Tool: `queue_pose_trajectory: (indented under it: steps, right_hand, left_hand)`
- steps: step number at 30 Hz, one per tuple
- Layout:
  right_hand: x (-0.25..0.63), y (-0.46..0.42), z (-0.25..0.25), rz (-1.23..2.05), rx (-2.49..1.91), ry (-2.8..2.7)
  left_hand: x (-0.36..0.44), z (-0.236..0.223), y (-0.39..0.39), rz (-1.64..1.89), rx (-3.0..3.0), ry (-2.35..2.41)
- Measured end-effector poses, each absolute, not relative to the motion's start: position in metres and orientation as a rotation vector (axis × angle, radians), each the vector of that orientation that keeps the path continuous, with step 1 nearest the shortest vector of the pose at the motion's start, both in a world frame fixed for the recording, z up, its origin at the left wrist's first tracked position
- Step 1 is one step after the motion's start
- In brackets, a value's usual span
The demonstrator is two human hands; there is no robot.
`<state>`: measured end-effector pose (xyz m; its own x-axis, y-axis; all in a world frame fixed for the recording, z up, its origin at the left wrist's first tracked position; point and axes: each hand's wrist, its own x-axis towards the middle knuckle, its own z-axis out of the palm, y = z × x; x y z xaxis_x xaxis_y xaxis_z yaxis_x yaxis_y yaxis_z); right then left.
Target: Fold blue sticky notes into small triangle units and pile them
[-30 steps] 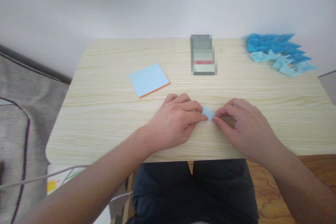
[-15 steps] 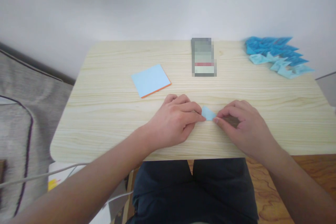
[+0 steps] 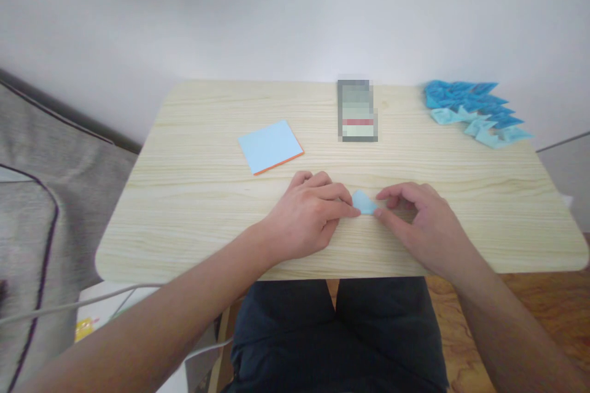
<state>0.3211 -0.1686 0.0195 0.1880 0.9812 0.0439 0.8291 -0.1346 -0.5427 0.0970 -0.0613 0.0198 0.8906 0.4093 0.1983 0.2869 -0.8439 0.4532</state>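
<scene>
A small light blue folded paper (image 3: 364, 203) lies on the table between my two hands. At its left end, my left hand (image 3: 311, 212) has its thumb and fingertips closed on the paper, hiding that end. My right hand (image 3: 421, 218) is at the paper's other end. Its thumb tip touches the right corner, while the index finger is raised a little off it, leaving a gap between the two.
Behind my left hand lies a stack of light blue square paper (image 3: 271, 146) with an orange edge. A blurred-out phone-like object (image 3: 357, 110) is near the wall. Several folded blue paper pieces (image 3: 474, 104) sit at the back right of the wooden table (image 3: 193, 196).
My right index finger has come away from its thumb, widening the pinch at the paper's right corner. My left hand keeps its grip. The whole view has shifted slightly.
</scene>
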Motion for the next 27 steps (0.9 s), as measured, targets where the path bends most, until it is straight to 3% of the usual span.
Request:
queue_pose_trajectory:
  steps: [13, 27]
  right_hand:
    - [0.305, -0.163, 0.015, 0.294, -2.129, -1.605]
    - [0.334, -0.169, 0.012, 0.542, -1.984, -1.643]
  left_hand:
    - [0.094, 0.017, -0.063, 0.512, 2.582, 0.543]
    - [0.083, 0.012, -0.069, 0.639, 2.695, 0.450]
